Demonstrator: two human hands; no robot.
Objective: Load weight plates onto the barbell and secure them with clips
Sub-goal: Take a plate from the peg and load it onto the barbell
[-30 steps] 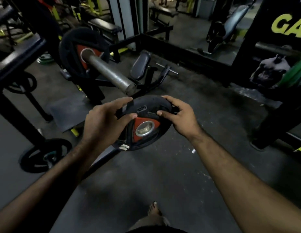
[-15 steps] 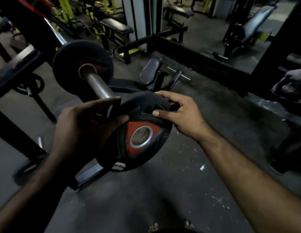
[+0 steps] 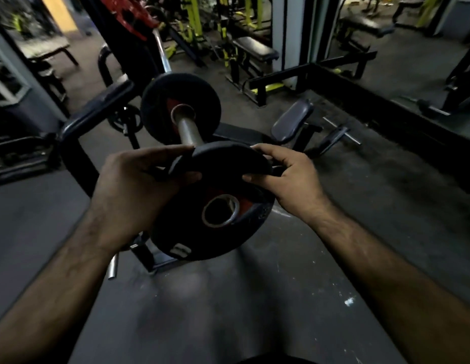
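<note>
I hold one plate (image 3: 215, 206) in both hands, up in front of me above the floor (image 3: 360, 219), just short of the sleeve (image 3: 188, 130). It is a round disc, matte black and rubbery in look, with a red panel around a bright metal ring at its centre hole and a small white label near its lower rim. It tilts, its top edge leaning away from me toward the bar.

My left hand (image 3: 134, 190) grips the plate's left rim, fingers curled over the top edge and the thumb pressed on the near face. My right hand (image 3: 289, 179) clamps the upper right rim, fingers over the top and thumb on the face. Both forearms are bare.

The sleeve is a smooth, dull steel cylinder pointing toward me; its near end is hidden behind the plate's top edge, so I cannot tell if they touch. A second plate (image 3: 180, 106) of the same black-and-red kind is already on the sleeve, pushed far back. That makes two plates here: one loaded, one in my hands.

The floor is dark grey, scuffed, with a few pale specks at the right. One padded black bench (image 3: 255, 49) stands well behind, among yellow-green frames, blurred and dim.
</note>
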